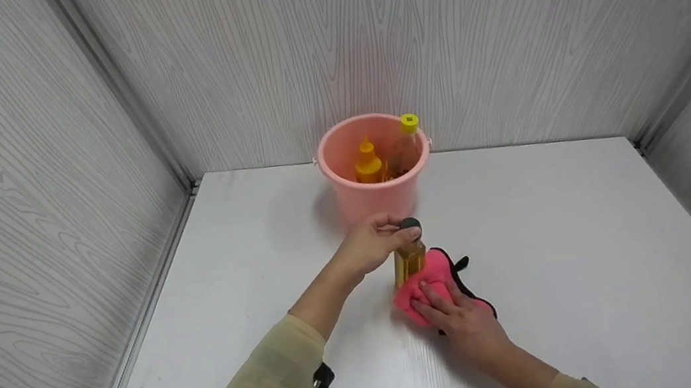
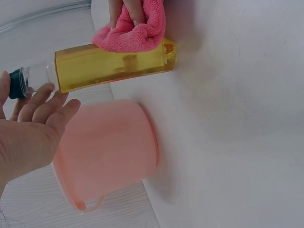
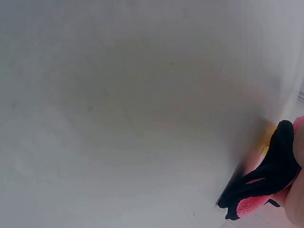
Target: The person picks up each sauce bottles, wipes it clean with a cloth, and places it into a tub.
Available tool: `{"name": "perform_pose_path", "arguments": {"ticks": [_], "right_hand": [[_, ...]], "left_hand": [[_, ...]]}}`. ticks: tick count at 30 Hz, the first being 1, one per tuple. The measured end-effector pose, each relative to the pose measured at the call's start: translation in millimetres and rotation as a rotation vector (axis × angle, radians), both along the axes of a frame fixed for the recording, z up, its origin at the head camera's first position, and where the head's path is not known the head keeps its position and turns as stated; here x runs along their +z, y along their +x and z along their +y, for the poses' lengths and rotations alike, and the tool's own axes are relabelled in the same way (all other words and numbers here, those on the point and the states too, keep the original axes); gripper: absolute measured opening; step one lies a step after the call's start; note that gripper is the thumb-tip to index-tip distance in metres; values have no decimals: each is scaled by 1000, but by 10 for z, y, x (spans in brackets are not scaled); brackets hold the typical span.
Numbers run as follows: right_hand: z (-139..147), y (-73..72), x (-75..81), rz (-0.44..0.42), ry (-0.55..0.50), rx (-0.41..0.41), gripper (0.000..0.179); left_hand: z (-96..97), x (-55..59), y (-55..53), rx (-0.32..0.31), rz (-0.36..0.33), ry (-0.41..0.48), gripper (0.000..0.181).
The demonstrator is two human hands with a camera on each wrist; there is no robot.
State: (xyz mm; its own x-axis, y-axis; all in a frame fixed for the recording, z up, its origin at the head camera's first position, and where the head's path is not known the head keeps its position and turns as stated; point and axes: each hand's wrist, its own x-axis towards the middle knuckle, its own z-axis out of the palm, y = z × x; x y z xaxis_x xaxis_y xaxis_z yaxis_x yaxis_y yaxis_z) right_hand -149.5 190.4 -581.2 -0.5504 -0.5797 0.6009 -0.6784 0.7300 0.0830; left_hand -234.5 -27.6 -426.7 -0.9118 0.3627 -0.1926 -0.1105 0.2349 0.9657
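Note:
A glass bottle of yellow oil (image 1: 409, 264) with a dark green cap (image 2: 17, 84) stands upright on the white table. My left hand (image 1: 373, 244) pinches the bottle at its cap, other fingers lying by the clear neck. Against the lower part of the bottle, my right hand (image 1: 466, 325) holds a fluffy pink cloth (image 1: 432, 269) with black edging. Its fingertips press into the cloth in the left wrist view. Only a bit of the right hand, with the black trim (image 3: 270, 171), shows at the edge of the right wrist view.
Behind the bottle, near the back wall, stands a pink bucket (image 1: 376, 198). Inside it are an orange squeeze bottle (image 1: 368, 165) and a clear bottle with a yellow cap (image 1: 409, 123). Grey wood-grain panels (image 1: 248, 66) enclose the table (image 1: 566, 245) at the back and sides.

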Motion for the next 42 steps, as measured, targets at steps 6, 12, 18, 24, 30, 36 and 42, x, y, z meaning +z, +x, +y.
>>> {"name": "perform_pose_path", "arguments": {"ticks": [6, 12, 18, 24, 30, 36, 42], "right_hand": [[2, 49, 98, -135, 75, -62, 68], [27, 98, 201, -471, 231, -197, 62], [87, 82, 216, -605, 198, -281, 62], [173, 47, 241, -652, 148, -361, 64], [250, 25, 246, -657, 56, -365, 61], [291, 18, 245, -628, -22, -360, 60], [311, 1, 229, -624, -41, -370, 58]], "left_hand": [[6, 11, -5, 6, -16, -10, 21], [17, 18, -10, 20, -30, -11, 18], [-28, 22, -8, 9, -19, -44, 20], [-111, 22, -21, -35, 1, -61, 25], [-168, 37, -52, -86, -3, -70, 29], [-210, 63, -80, -125, 8, -123, 29], [-243, 97, -96, -136, -6, -143, 28]]}}
